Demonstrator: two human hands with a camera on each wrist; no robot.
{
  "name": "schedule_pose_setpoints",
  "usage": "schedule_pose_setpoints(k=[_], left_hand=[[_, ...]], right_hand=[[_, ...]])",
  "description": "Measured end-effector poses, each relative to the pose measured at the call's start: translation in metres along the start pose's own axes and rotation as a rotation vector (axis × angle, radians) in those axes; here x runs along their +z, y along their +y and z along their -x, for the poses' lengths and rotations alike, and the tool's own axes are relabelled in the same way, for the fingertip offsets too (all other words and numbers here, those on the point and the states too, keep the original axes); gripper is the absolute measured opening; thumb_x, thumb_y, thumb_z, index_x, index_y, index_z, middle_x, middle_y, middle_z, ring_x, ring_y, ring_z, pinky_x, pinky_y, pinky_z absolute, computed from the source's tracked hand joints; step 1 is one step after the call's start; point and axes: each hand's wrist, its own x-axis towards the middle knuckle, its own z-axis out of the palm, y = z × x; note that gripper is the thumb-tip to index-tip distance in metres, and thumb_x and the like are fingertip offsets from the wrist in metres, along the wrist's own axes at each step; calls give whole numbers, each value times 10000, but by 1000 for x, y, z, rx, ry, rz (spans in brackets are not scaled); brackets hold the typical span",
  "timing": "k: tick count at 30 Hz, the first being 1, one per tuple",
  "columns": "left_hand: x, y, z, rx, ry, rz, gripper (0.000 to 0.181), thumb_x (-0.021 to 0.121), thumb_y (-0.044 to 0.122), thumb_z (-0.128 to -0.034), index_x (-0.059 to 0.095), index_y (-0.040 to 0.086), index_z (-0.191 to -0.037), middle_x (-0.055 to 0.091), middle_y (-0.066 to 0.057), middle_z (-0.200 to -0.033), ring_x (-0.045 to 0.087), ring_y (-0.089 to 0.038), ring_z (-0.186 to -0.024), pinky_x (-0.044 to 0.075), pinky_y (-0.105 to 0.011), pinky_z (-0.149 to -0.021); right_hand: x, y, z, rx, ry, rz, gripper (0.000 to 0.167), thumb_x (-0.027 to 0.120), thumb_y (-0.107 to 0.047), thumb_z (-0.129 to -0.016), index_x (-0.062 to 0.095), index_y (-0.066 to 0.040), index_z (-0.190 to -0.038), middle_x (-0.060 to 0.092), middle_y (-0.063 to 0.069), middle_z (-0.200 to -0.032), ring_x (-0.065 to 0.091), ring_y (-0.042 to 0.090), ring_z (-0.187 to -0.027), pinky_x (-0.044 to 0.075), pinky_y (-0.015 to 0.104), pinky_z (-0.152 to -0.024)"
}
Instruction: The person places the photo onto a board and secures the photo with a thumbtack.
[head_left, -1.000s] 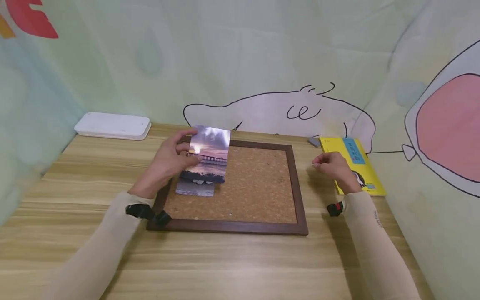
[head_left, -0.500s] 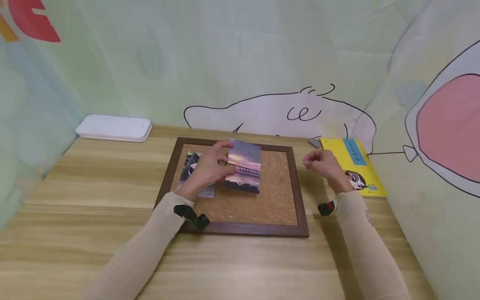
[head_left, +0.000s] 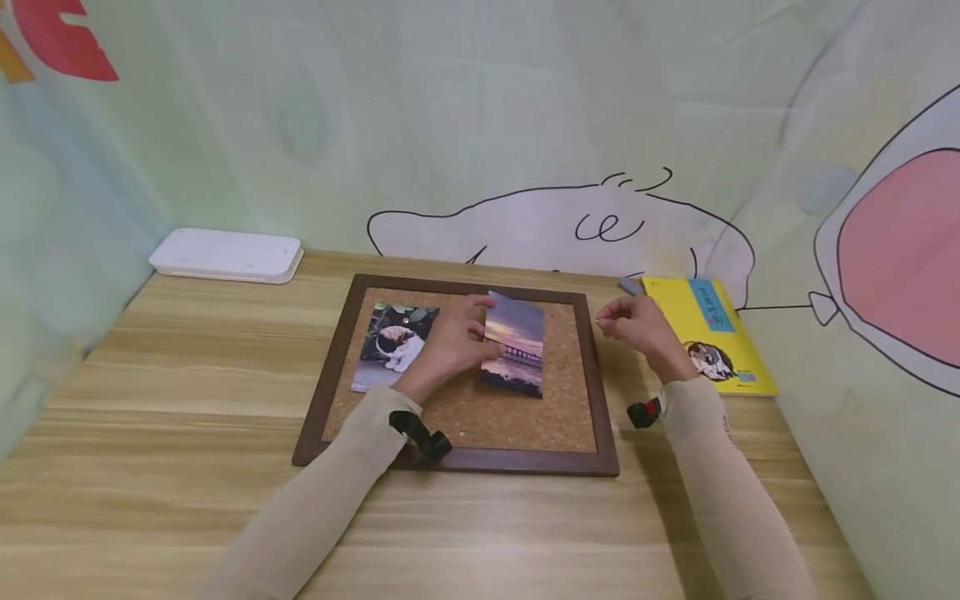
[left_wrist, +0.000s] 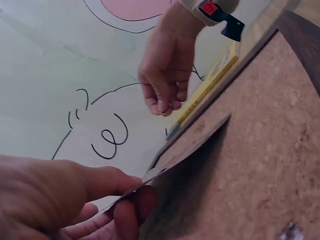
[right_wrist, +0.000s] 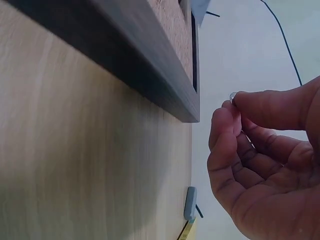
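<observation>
My left hand (head_left: 453, 340) pinches the left edge of a sunset photo (head_left: 519, 358) between thumb and fingers. In the left wrist view the photo (left_wrist: 192, 145) stands tilted above the corkboard (head_left: 562, 417), which has a dark brown frame. A second photo, of a cat-like animal among leaves (head_left: 393, 346), lies on the board's left part, with a small clear dot near its top edge. Past the board's right edge, my right hand (head_left: 639, 327) is raised and pinches a small clear push pin (right_wrist: 233, 96), of which only the head shows. My left hand partly covers the cork.
A yellow book (head_left: 738, 350) lies on the table's right side, behind the right hand, with a small grey block (head_left: 630, 287) next to it. At the back left rests a white case (head_left: 227, 256). Another clear pin (head_left: 462, 432) sits low on the cork.
My left hand has carried the sunset photo rightward from above the animal photo, which now shows, to the board's right half. My right hand has shifted slightly left, toward the board.
</observation>
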Motion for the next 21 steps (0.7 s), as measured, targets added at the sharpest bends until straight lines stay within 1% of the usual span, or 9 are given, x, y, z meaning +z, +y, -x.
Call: schedule_pose_setpoints(k=[4, 5, 7, 9, 11, 13, 15, 18, 21], left_hand=[[8, -5, -2, -49, -13, -39, 750, 870, 71, -852, 519, 117, -1513, 764, -178, -1015, 681, -178, -754, 500, -253, -648], [10, -5, -2, -52, -15, -56, 744, 870, 79, -855, 519, 114, -1509, 760, -164, -985, 668, -177, -744, 486, -252, -650], [13, -7, -3, -37, -16, -92, 742, 871, 101, -860, 518, 94, -1513, 744, -127, -952, 648, -161, -740, 470, -250, -660], [14, -8, -3, -10, -12, -132, 736, 875, 124, -860, 531, 73, -1508, 739, -104, -906, 626, -154, -719, 457, -255, -659], [16, -8, -4, 15, -12, -170, 732, 879, 140, -857, 545, 47, -1502, 739, -87, -885, 616, -143, -697, 454, -252, -650], [16, -9, -4, 35, -15, -197, 727, 882, 146, -853, 558, 30, -1494, 732, -70, -854, 603, -123, -663, 447, -244, -630], [15, -9, -4, 43, -21, -214, 723, 882, 151, -852, 568, 17, -1490, 722, -54, -819, 593, -107, -639, 441, -237, -617], [15, -9, -4, 43, -35, -220, 725, 880, 153, -857, 568, 4, -1495, 692, -27, -769, 578, -92, -609, 429, -233, -591], [14, -8, -5, 43, -51, -244, 732, 873, 164, -868, 561, -3, -1510, 670, -7, -738, 563, -86, -606, 417, -225, -581]], right_hand=[[4, -5, -2, -18, 1, 0, 254, 623, -204, -1063, 665, -24, -1237, 636, 161, -1192, 558, 310, -1100, 457, 381, -977], [6, -7, -3, -27, 3, 1, 251, 625, -205, -1063, 667, -25, -1234, 636, 157, -1187, 558, 307, -1094, 458, 376, -967], [8, -10, -6, -54, 1, 5, 250, 635, -204, -1060, 675, -24, -1229, 639, 161, -1181, 562, 306, -1086, 461, 370, -956], [12, -14, -8, -72, -10, 12, 245, 652, -210, -1053, 688, -40, -1226, 636, 151, -1190, 552, 301, -1106, 457, 377, -977], [16, -19, -12, -81, -34, 11, 239, 664, -216, -1048, 697, -60, -1226, 630, 143, -1197, 542, 295, -1130, 456, 389, -1001], [21, -26, -15, -84, -60, 4, 225, 671, -211, -1045, 706, -71, -1217, 624, 128, -1182, 534, 285, -1126, 460, 385, -998], [27, -33, -18, -91, -76, 5, 202, 673, -200, -1046, 715, -72, -1197, 625, 115, -1159, 535, 276, -1106, 468, 375, -973], [36, -40, -22, -128, -91, 22, 169, 682, -180, -1045, 731, -56, -1149, 635, 103, -1102, 550, 262, -1036, 480, 345, -886], [45, -44, -25, -173, -109, 45, 144, 695, -167, -1040, 749, -46, -1098, 651, 94, -1075, 562, 248, -997, 482, 335, -842]])
